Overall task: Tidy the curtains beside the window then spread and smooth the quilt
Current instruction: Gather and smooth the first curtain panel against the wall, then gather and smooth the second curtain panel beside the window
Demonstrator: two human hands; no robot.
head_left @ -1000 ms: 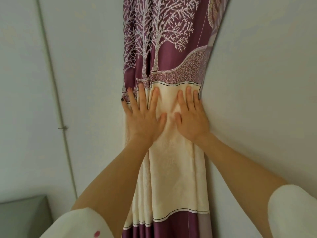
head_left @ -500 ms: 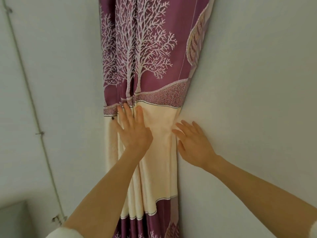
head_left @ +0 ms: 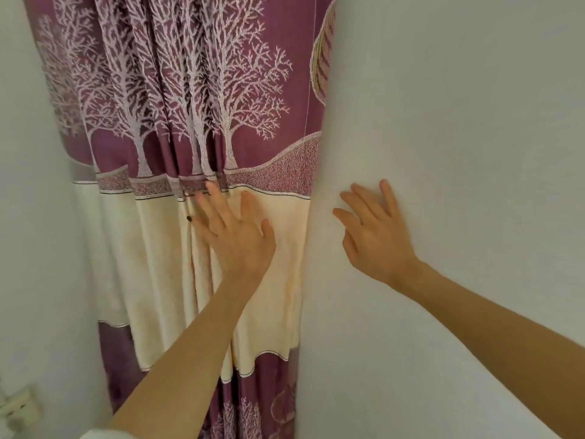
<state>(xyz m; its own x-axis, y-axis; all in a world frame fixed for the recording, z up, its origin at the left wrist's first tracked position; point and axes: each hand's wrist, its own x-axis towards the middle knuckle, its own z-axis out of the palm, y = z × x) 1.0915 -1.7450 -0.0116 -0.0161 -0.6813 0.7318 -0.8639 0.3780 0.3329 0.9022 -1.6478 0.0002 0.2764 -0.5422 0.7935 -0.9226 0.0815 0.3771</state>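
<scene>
A purple curtain (head_left: 196,99) with white tree patterns and a cream band hangs gathered in folds in the wall corner. My left hand (head_left: 235,236) lies flat on the cream band, fingers straight and spread, pressing the fabric. My right hand (head_left: 375,236) is off the curtain, to its right, fingers spread against or just over the bare white wall (head_left: 459,122). Neither hand holds anything. No quilt or window is in view.
White wall flanks the curtain on both sides. A white wall socket (head_left: 17,407) sits low at the far left edge.
My right hand has slid off the curtain's right edge onto the wall. My left hand stays pressed on the cream band. The view has moved closer, with more curtain folds showing on the left.
</scene>
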